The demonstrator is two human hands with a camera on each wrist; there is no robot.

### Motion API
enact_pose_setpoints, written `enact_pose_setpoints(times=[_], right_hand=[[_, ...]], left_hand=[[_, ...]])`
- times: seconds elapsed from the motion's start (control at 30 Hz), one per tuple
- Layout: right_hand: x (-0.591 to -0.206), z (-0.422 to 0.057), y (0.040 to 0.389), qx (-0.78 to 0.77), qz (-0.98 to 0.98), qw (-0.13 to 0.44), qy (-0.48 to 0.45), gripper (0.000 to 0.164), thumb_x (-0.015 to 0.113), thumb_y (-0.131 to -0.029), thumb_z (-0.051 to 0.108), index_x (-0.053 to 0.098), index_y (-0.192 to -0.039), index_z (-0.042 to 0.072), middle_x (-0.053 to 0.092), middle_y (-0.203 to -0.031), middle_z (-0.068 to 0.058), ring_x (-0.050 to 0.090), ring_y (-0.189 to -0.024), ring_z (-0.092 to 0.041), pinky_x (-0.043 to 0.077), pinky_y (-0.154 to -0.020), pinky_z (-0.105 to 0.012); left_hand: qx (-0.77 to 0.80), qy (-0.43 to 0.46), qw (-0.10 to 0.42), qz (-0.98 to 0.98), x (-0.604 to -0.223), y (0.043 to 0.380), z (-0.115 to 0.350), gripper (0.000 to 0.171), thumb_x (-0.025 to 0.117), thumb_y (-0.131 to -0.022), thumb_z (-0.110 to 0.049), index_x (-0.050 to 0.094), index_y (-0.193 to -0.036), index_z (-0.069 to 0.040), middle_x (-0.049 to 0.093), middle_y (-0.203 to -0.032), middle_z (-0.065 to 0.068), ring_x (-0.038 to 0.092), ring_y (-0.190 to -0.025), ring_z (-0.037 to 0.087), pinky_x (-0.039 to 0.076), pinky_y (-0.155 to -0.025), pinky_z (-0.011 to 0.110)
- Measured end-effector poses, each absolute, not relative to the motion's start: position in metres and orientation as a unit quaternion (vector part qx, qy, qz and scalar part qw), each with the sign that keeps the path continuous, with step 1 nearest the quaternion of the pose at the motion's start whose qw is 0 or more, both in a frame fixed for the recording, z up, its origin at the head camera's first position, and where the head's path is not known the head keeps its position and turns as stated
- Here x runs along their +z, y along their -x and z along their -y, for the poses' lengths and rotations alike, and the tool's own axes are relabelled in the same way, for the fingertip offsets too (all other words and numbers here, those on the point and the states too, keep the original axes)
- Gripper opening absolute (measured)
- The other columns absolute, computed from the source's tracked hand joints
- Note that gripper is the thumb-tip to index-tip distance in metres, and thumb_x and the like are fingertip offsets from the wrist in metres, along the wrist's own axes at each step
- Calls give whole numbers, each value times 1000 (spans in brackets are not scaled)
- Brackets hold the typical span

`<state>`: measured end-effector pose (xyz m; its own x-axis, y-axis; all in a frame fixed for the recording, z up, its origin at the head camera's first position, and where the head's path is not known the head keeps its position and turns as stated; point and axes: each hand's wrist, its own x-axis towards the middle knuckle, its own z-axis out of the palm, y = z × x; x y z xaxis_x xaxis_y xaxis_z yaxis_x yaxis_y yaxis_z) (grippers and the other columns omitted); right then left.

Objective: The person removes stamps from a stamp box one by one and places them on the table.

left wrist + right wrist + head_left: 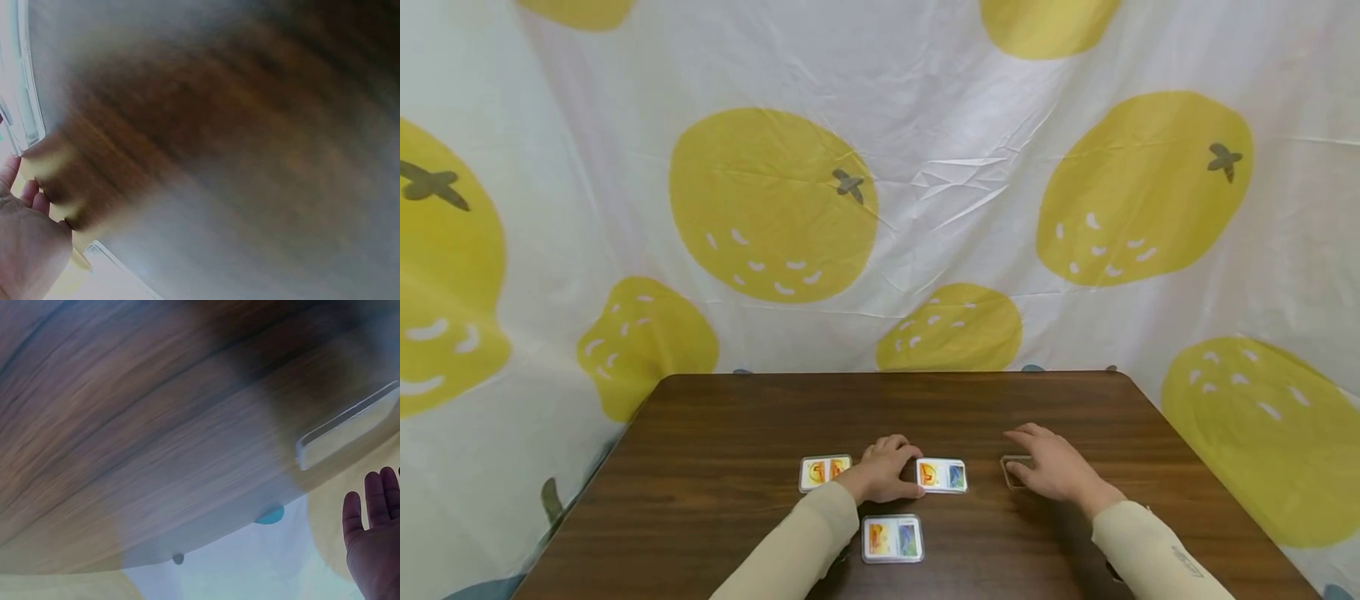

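On the brown table, the left hand (886, 471) is at the left end of a clear-framed picture card case (942, 475), thumb and index finger at its near and far corners. In the left wrist view, a fingertip of the left hand (28, 244) meets a clear case corner (31, 134). To the right, the right hand (1058, 467) hovers with thumb and fingers spread about a clear case (1017, 472), partly hidden beneath it. The right wrist view shows fairly straight fingers of the right hand (378, 531) apart from the clear case (350, 428).
A picture card case (822, 472) lies left of the left hand, partly covered by the wrist. Another card case (892, 538) lies nearer the body, beside the left sleeve. A lemon-patterned curtain (925, 183) hangs behind the wooden table (760, 417).
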<state>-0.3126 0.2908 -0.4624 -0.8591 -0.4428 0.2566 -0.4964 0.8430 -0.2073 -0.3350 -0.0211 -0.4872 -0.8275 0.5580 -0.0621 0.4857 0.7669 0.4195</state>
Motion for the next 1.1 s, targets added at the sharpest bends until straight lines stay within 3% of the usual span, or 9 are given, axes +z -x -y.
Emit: enact_pose_setpoints(times=[0.5, 1.1], right_hand=[[-466, -254, 315, 209, 959, 98, -164, 40, 70, -93, 22, 64, -125, -1, 61, -116, -15, 63, -101, -34, 49, -88, -54], [-468, -209, 307, 285, 956, 71, -6, 34, 71, -90, 24, 71, -112, -2, 69, -111, -19, 63, -105, -40, 47, -88, -55]], left_hand=[[217, -290, 94, -927, -493, 338, 22, 54, 68, -92, -44, 53, -135, -16, 39, -144, 10, 31, -138, 32, 24, -112, 51], [215, -288, 92, -929, -498, 342, 20, 54, 68, -92, -44, 53, -136, -16, 40, -142, 9, 33, -136, 32, 25, -111, 52]])
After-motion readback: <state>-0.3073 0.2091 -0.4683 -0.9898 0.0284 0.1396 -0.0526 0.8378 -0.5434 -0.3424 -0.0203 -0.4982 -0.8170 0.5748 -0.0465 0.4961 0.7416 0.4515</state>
